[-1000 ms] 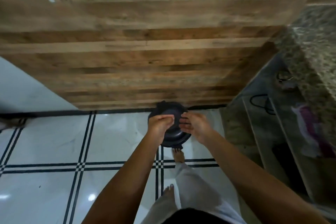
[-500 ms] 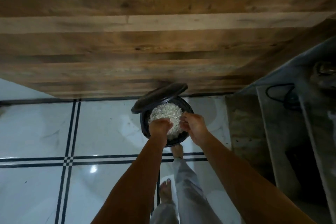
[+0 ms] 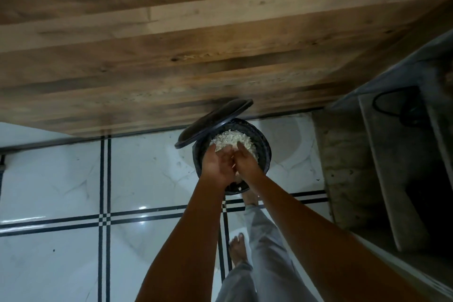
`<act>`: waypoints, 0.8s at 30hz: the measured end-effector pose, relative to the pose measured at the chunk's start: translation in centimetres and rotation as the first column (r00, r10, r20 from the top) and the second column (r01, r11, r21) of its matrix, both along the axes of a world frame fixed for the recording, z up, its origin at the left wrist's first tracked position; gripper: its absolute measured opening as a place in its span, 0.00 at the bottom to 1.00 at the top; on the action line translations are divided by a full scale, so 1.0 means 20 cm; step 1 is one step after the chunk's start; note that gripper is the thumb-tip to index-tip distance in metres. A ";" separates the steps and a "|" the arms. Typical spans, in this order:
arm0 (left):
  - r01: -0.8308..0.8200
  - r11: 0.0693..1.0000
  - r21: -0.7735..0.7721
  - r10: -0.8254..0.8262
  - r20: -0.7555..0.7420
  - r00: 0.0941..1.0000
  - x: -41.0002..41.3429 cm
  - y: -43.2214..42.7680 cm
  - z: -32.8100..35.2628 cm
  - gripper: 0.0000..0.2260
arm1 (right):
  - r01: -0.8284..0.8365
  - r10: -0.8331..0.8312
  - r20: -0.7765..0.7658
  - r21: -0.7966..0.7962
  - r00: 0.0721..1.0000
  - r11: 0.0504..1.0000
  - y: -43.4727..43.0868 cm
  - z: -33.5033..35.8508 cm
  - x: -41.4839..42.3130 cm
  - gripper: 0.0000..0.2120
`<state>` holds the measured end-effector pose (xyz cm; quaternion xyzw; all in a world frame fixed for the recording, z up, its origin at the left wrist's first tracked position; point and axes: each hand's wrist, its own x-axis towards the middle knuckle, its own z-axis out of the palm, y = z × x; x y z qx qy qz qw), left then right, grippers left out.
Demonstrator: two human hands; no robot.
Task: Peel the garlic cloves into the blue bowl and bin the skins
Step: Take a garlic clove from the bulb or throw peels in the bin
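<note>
Binning step, I think: left hand (image 3: pixel 215 167) & right hand (image 3: pixel 246 167), fingers straight, gripping nothing, over papery white garlic skins (image 3: pixel 230 140) in round black plastic bin (image 3: pixel 266 153). Next: shake bits off.

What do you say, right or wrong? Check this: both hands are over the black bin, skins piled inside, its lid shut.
Wrong on the lid. The head view shows the lid tipped up and open. The rest holds: the left hand and right hand are over the black bin, with skins piled inside.
</note>
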<state>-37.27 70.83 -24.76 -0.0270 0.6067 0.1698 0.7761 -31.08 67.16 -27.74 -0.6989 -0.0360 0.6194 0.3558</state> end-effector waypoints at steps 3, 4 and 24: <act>-0.004 1.000 0.001 0.004 0.006 1.000 0.00 -0.01 0.02 0.25 | -0.092 0.097 -0.048 0.084 0.994 0.992 -0.03 0.04 -0.07 0.14; -0.006 1.000 0.004 0.006 -0.006 1.000 0.01 -0.02 0.04 0.25 | -0.138 0.139 0.000 0.117 0.990 0.984 -0.04 0.07 -0.08 0.14; 0.590 0.440 0.677 -0.729 -0.113 0.675 0.79 -1.10 1.17 0.06 | 0.762 -0.873 -0.015 0.495 0.488 0.418 -1.46 1.35 0.74 0.12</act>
